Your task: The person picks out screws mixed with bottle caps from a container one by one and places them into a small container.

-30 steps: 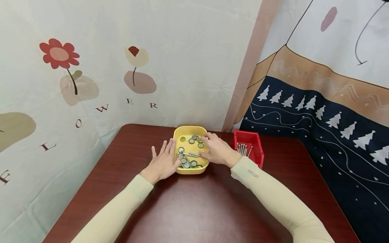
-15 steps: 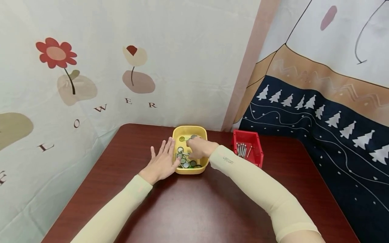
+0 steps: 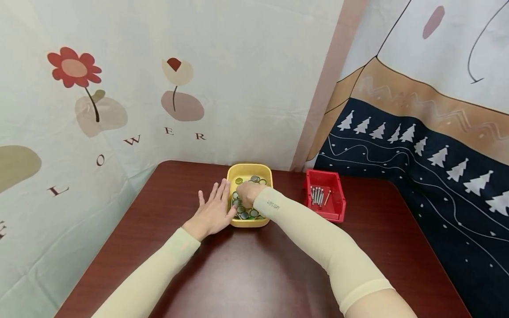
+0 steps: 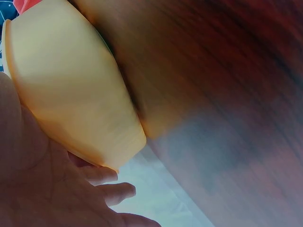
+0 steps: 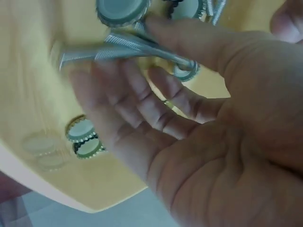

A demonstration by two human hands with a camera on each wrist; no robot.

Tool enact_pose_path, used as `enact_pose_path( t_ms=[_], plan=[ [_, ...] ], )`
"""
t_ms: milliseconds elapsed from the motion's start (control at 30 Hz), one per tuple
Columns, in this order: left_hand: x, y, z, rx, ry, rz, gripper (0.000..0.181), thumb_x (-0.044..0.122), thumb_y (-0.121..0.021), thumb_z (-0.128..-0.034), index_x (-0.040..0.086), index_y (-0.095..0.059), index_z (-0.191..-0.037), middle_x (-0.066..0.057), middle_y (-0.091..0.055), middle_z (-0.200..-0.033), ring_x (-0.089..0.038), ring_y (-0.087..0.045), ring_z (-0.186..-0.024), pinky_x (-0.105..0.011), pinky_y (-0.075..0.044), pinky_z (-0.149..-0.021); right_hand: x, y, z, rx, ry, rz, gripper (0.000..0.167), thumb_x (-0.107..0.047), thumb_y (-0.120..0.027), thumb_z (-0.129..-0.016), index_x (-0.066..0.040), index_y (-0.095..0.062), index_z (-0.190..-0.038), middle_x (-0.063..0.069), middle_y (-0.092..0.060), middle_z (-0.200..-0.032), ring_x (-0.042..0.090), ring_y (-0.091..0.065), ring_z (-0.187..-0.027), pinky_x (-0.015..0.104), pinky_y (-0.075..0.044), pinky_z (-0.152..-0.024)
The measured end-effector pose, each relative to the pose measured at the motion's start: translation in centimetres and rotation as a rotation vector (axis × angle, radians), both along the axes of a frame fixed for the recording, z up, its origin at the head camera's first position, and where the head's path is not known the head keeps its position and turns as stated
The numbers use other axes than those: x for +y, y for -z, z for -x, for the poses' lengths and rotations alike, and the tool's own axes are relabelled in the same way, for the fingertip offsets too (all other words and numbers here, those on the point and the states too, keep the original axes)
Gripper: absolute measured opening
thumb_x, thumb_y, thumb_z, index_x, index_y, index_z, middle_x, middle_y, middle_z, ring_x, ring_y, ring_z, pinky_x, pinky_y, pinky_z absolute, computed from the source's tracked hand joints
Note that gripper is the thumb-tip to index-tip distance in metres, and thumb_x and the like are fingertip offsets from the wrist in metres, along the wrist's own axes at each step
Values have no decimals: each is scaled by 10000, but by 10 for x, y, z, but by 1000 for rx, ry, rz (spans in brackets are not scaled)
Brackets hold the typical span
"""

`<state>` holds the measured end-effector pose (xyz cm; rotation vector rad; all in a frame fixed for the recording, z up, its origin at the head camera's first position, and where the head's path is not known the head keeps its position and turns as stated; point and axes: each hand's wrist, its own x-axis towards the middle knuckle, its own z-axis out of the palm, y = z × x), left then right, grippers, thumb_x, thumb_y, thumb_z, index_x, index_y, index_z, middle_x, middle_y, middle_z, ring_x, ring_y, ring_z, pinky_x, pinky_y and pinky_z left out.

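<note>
While the right hand [image 3: 249, 193] reaches inside the yellow tray [image 3: 249, 223] at the centre of the head view, the left hand [image 3: 212, 212] lies along its left side, fingers extended and spread wide, thumb at the rim. In the right wrist view, the right hand's fingers are bent toward the thumb, with silver bolts [image 5: 132, 45] between them at upper centre; whether these are pinched cannot be told. The tray's far rim sits near the back edge of the table [image 3: 246, 274], close to the pale wall cloth [image 3: 246, 88], which limits room at the top of the frame. The broadest stretch of table top runs from the tray's near wall to the bottom of the frame, between the left sleeve [image 3: 155, 274] and the right sleeve [image 3: 314, 225]. Bottle caps [image 5: 81, 128] occupy the tray floor around the right hand, with several toward its near end. Right of centre, a red bin [image 3: 326, 213] containing further bolts stands apart from the tray, beyond the right sleeve. A dark tree-print cloth [image 3: 370, 150] hangs behind the table's right side.
</note>
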<state>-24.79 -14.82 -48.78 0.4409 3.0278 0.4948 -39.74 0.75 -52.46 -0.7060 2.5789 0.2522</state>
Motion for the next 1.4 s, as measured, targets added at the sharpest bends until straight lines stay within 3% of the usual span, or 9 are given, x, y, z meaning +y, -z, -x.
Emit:
enact_pose_path(
  t_ms=[67, 233, 433, 600, 767, 900, 1100, 1333, 1400],
  plan=[
    [0, 0, 0, -2, 2, 1, 905, 489, -463, -1206, 15, -72, -1870, -175, -37, -1980, -487, -109, -1837, -920, -54, -1355, 1, 19, 19, -30, -21, 1, 117, -173, -719, -1066, -212, -757, -963, 8, -765, -948, 171, -708, -804, 352, -624, -707],
    [0, -2, -1, -18, 8, 1, 905, 502, -451, -1209, 19, -67, -1871, -169, -22, -1980, -474, -81, -1842, -916, -48, -1360, 5, 27, 24, -39, -35, -19, 69, -220, -746, -1071, -237, -746, -1004, -33, -759, -948, 142, -709, -832, 340, -626, -719],
    [0, -3, -1, -21, 7, -1, 916, 497, -466, -1200, 13, -70, -1869, -173, -28, -1979, -479, -91, -1841, -912, -43, -1363, 14, -31, -22, 7, 15, 96, 117, -68, -763, -1068, -138, -728, -1155, 43, -753, -1029, 196, -691, -899, 350, -639, -765],
    [-1, -3, -1, -16, 2, 6, 914, 510, -453, -1204, 12, -71, -1869, -172, -29, -1979, -470, -88, -1843, -906, -57, -1368, 22, -82, -53, -32, 11, 201, 177, -29, -710, -1118, -95, -683, -956, 36, -689, -851, 167, -718, -765, 266, -636, -637],
    [-1, -3, -1, -22, 1, 12, 919, 524, -445, -1205, 16, -65, -1870, -165, -22, -1979, -469, -94, -1843, -903, -56, -1370, 30, -93, -59, -4, -30, 274, 267, -46, -687, -1143, -90, -684, -879, -39, -538, -669, 101, -579, -587, 202, -501, -536],
    [-1, -3, -1, -21, 6, 11, 920, 523, -442, -1204, 11, -63, -1869, -174, -28, -1978, -477, -97, -1841, -906, -54, -1368, 36, -92, -60, 6, -8, 329, 122, -66, -711, -1143, -20, -820, -1111, 19, -735, -835, 102, -633, -632, 212, -529, -550],
    [0, -1, -3, -15, 2, 6, 909, 507, -454, -1208, 11, -75, -1869, -174, -45, -1979, -469, -85, -1845, -904, -52, -1370, 42, -80, -55, -5, 42, 402, 229, 43, -724, -1056, -20, -841, -1242, 140, -839, -1093, 156, -723, -620, 275, -609, -556],
    [2, -1, -3, -23, -2, -3, 900, 503, -450, -1213, 6, -82, -1867, -181, -45, -1978, -487, -93, -1840, -914, -43, -1362, 55, -65, -51, 49, -15, 458, 500, 13, -740, -989, -46, -757, -1485, 169, -801, -1473, 295, -761, -1202, 405, -661, -997],
    [1, -2, -3, -21, -5, -3, 901, 506, -447, -1213, 8, -81, -1868, -182, -47, -1979, -490, -98, -1839, -913, -43, -1362, 56, -78, -61, 41, -19, 490, 548, 12, -754, -996, -55, -733, -1539, 161, -777, -1533, 317, -769, -1254, 440, -641, -1096]
  ],
)
